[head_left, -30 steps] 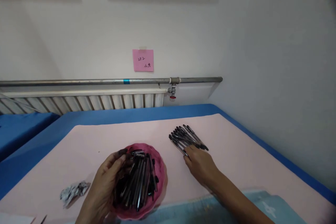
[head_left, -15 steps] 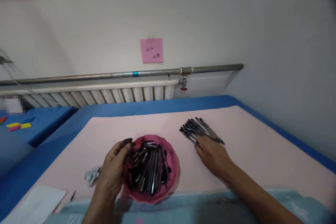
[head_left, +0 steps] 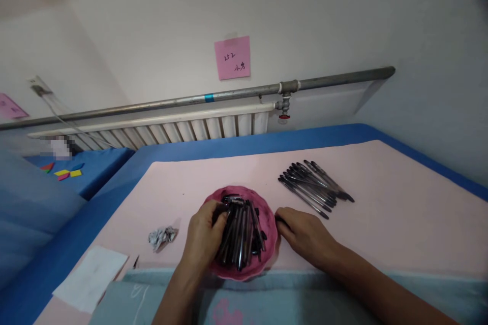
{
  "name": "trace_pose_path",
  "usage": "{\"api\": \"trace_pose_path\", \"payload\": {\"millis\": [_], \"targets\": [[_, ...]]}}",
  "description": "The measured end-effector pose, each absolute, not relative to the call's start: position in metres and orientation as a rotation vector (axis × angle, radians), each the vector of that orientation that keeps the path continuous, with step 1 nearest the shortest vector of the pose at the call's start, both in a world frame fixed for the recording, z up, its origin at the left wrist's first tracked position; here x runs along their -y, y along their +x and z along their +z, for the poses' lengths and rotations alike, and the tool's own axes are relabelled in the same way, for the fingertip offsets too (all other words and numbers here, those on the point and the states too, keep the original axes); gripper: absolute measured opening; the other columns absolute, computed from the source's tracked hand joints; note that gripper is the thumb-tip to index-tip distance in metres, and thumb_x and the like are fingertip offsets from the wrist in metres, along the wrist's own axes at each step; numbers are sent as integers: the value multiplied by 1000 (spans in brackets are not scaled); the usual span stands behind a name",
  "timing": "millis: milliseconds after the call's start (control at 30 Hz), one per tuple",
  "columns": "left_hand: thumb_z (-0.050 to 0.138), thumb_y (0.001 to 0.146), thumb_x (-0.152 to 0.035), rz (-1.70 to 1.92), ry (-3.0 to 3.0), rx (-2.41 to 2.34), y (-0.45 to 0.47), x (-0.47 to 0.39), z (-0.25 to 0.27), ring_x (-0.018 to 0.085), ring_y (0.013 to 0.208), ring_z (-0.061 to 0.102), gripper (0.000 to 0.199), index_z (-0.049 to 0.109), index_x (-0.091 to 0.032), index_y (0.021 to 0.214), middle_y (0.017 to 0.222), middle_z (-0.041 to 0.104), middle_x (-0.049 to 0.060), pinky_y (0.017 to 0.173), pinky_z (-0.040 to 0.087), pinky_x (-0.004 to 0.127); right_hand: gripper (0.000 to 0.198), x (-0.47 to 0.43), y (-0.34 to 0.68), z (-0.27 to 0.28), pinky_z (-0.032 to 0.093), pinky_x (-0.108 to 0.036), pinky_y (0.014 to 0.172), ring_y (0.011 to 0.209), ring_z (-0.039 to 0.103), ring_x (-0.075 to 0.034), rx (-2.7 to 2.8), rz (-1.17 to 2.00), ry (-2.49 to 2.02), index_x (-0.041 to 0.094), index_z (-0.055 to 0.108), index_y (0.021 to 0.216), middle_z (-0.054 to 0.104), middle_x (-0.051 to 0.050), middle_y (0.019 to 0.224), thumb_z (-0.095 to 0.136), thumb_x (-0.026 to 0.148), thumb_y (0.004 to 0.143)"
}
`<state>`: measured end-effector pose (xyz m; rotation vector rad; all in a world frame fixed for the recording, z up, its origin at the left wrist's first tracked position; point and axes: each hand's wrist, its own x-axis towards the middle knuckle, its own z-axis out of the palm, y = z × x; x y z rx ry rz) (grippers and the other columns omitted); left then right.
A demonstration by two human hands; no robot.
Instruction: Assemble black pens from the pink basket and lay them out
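A pink scalloped bowl (head_left: 270,244) full of black and clear pens (head_left: 240,238) stands near the front edge of the table. My left hand (head_left: 204,236) reaches over the bowl's left side, its fingers closed among the pens; whatever is pinched there is too dark to make out. At the right rim, my right hand (head_left: 305,233) has its fingers curled against the bowl, thumb and fingertips pressed at the edge. Beyond that hand, a loose row of black-capped pens (head_left: 310,188) lies slantwise on the pink sheet.
Pink paper (head_left: 183,177) covers the blue table (head_left: 259,139). Crumpled foil-like paper (head_left: 162,237), a white sheet (head_left: 91,277) and a small dark pointed piece (head_left: 136,262) lie to the left. Coloured flat pieces (head_left: 63,175) rest on another blue surface. A radiator (head_left: 190,129) runs along the wall.
My right hand has left the row of pens and come to the bowl's right rim. My left hand, which held up a dark piece, has lowered into the bowl. The view has tilted.
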<state>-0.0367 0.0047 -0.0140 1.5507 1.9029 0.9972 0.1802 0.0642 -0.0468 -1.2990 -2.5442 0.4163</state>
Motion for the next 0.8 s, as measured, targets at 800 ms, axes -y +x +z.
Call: {"api": "trace_pose_path", "payload": {"millis": [800], "targets": [[47, 74, -29, 638, 1721, -2103, -31, -4, -10, 22, 72, 56, 18, 61, -18, 71, 77, 64, 9, 63, 34, 31, 17, -53, 158, -11, 37, -27, 68, 76, 51, -17, 2477, 355, -1093, 18, 57, 77, 56, -5, 79, 41, 15, 82]]}}
